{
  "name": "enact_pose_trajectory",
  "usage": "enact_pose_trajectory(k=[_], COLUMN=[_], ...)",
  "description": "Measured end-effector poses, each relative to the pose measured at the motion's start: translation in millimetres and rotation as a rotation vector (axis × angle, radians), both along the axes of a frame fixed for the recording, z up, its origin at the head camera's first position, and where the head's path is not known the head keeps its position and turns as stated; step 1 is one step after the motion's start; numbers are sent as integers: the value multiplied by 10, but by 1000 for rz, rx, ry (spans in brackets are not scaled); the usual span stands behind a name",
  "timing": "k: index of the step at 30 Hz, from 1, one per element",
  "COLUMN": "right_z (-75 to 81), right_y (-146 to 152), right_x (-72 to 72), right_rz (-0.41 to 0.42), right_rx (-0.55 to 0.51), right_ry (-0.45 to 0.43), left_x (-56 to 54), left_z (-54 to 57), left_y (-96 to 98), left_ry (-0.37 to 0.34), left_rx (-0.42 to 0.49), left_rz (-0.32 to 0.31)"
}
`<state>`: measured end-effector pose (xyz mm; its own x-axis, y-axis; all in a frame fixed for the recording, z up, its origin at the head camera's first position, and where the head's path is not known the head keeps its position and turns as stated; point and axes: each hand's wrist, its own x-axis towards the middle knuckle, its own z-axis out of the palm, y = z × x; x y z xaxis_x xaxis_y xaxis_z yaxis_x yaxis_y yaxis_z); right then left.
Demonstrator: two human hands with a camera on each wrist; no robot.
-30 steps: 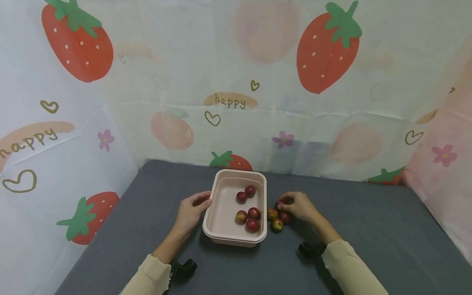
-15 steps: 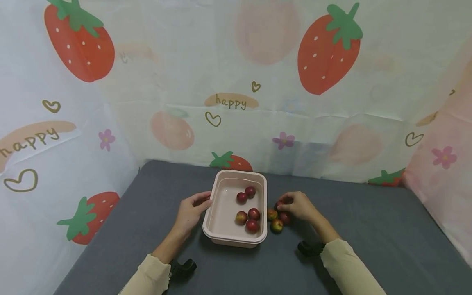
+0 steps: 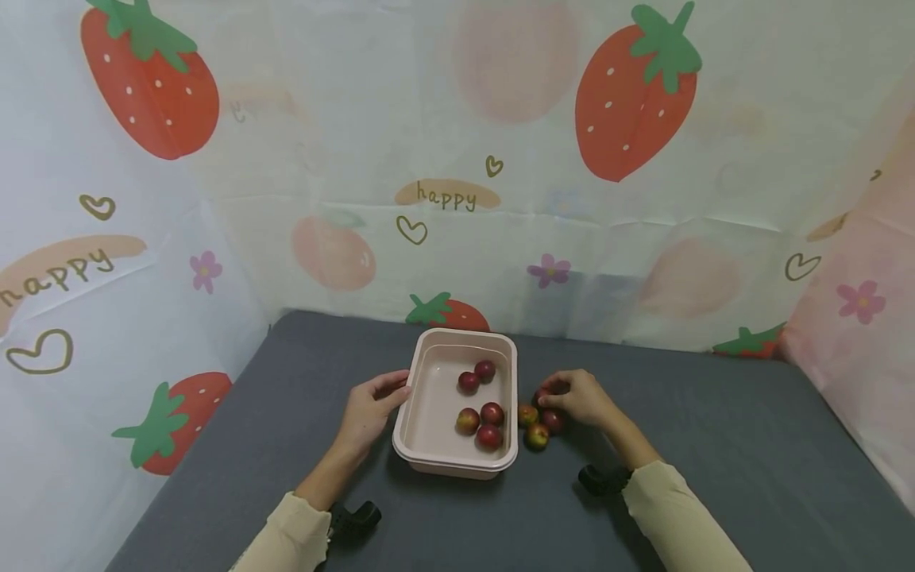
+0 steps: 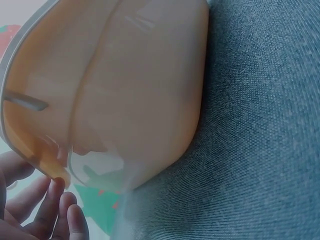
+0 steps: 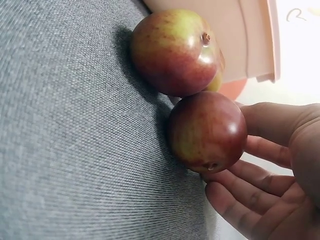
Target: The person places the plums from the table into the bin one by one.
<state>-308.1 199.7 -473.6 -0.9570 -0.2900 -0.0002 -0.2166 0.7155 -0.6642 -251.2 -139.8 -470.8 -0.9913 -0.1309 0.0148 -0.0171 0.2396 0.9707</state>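
The most likely trouble, I judge, is on the right: a smooth dark-red round fruit (image 3: 539, 396) sits bunched with three others, so an uneven pinch could let it slip, or a sideways nudge could send the neighbours rolling over the grey fabric-covered surface (image 3: 457, 524). Those are a plain dark-red fruit (image 3: 552, 422) and two yellow-and-red fruits (image 3: 537, 436), all just right of the pale-pink rectangular plastic container (image 3: 453, 471). A hard tug on that container could make the five loose red fruits (image 3: 489, 437) inside, lying towards its right side, roll about.

The right hand (image 3: 582, 399) has its thumb and fingers only slightly apart, pinching the first dark-red fruit at the far side of the bunch; the nearer fruit hides the contact in the wrist view. The left hand (image 3: 367, 409) grips the container's left rim between thumb and fingers.
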Motion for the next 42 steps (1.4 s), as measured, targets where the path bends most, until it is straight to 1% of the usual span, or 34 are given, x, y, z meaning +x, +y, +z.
enact_pose_trajectory(k=[7, 11, 17, 23, 28, 34, 42], right_z=[7, 61, 282, 543, 704, 821, 909], right_y=[29, 22, -11, -61, -125, -187, -282], right_x=[-2, -2, -9, -35, -95, -157, -202], right_rz=[12, -4, 12, 30, 44, 58, 75], right_rx=[-11, -45, -81, -104, -119, -112, -112], right_ry=[-6, -10, 32, 31, 37, 60, 62], left_x=[4, 16, 16, 14, 18, 20, 20], left_z=[2, 9, 14, 14, 19, 19, 8], left_y=[5, 4, 3, 1, 1, 4, -3], left_ry=[2, 12, 17, 7, 3, 8, 8], left_rx=[-10, -4, 0, 0, -3, 5, 1], left_rz=[-11, -23, -25, -18, -17, -19, -16])
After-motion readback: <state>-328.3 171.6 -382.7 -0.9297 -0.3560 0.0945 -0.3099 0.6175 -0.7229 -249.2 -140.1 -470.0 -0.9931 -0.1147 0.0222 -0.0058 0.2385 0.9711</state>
